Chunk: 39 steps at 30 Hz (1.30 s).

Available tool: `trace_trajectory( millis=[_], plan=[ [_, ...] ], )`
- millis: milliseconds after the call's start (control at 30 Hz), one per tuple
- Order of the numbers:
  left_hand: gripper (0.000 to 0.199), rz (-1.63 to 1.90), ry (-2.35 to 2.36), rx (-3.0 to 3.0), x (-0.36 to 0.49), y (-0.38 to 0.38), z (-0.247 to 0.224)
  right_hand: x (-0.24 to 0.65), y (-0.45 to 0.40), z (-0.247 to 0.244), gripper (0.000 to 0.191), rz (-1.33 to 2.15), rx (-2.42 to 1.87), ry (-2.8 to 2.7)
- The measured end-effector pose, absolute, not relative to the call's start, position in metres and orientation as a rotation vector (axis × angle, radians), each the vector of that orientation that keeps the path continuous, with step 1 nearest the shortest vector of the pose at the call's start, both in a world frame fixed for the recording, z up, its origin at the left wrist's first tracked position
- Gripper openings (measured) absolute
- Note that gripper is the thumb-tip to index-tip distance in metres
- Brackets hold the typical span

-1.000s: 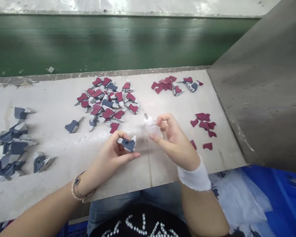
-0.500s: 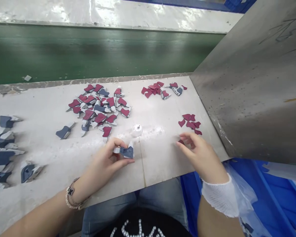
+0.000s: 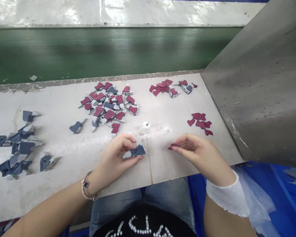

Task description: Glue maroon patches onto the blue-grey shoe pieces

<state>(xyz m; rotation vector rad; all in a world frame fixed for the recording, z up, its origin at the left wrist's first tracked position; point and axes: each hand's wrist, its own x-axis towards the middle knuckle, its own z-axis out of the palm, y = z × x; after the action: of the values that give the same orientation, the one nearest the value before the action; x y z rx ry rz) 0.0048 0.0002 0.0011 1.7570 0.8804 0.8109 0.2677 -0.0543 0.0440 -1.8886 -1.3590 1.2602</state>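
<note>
Has groups of parts on the pale surface, with gaps between, probably for sorting by kind, and meets a tall metal panel on the right. Gathers a heap of maroon-faced parts beyond the left hand, a few blue faces among them, and sets blue-grey parts well apart at far left, perhaps to avoid mixing. In the left hand, clamps a blue-and-white part between thumb and fingers, just above the near surface, seemingly gripped by the edges to leave the blue face uncovered. In the right hand, pinches a thin maroon piece between thumb and fingertips, near the blue-and-white part but not touching (cannot tell which side faces up), likely at one end to leave the other free. Heaps loose maroon pieces beyond the right hand, presumably for easy reach. Between heap and pieces, stands a small white container with a metal tip upward, seemingly central to suit either hand.
</note>
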Motion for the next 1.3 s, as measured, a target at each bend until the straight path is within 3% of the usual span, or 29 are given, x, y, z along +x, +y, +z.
trace_trajectory(
  millis=[133, 233, 1000, 1300],
  plan=[
    [0.02, 0.864, 0.913, 1.809, 0.005, 0.0, 0.0, 0.226, -0.051, 0.055, 0.015, 1.669, -1.421, -1.112],
    [0.022, 0.892, 0.902, 1.862, 0.005, 0.0, 0.0, 0.205, -0.042, 0.05, 0.016, 1.74, -1.273, -0.993],
    [0.027, 0.961, 0.689, 2.005, 0.001, 0.003, 0.011, 0.205, -0.024, 0.048, 0.03, 1.716, -1.407, -1.143],
    [0.032, 1.017, 0.633, 1.916, 0.001, 0.004, 0.019, 0.197, -0.03, 0.055, 0.016, 1.786, -1.222, -1.302]
  ],
)
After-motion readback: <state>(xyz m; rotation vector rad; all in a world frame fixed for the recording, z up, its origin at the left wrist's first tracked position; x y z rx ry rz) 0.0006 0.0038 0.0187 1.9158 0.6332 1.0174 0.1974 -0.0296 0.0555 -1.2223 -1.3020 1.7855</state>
